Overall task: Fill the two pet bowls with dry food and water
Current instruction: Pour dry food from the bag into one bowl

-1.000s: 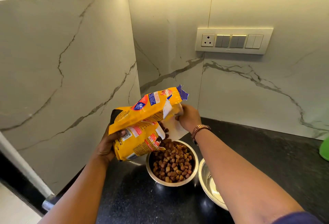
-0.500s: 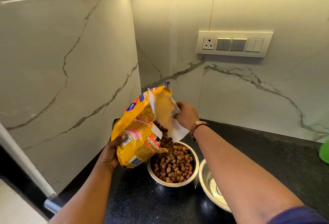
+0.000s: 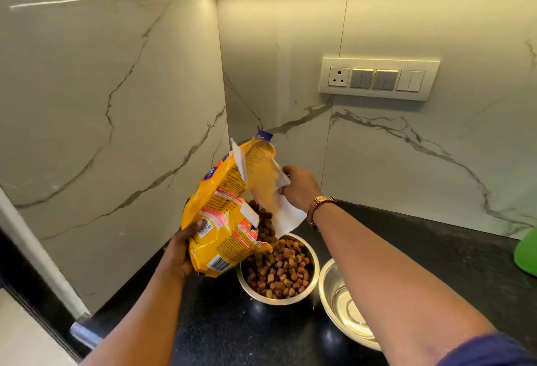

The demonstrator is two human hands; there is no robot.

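A yellow pet food bag (image 3: 223,214) hangs tilted over a steel bowl (image 3: 315,278) on the black counter. Brown kibble (image 3: 279,272) fills that bowl nearly to the rim, and more kibble shows at the bag's torn mouth just above it. My left hand (image 3: 178,249) grips the bag's lower end from underneath. My right hand (image 3: 299,188) holds the white inner flap of the bag's opening. A second steel bowl (image 3: 328,296) stands right beside the first, partly hidden behind my right forearm; its inside looks shiny, with no kibble in it.
Marble walls meet in a corner just behind the bowls. A switch and socket panel (image 3: 379,78) is on the back wall. A green object (image 3: 526,255) sits at the right edge of the black counter (image 3: 436,240). The counter's front edge runs at lower left.
The bag has swung from nearly flat to steeply tilted, its mouth now lower over the kibble bowl. Both hands kept their hold. The camera has tipped slightly upward.
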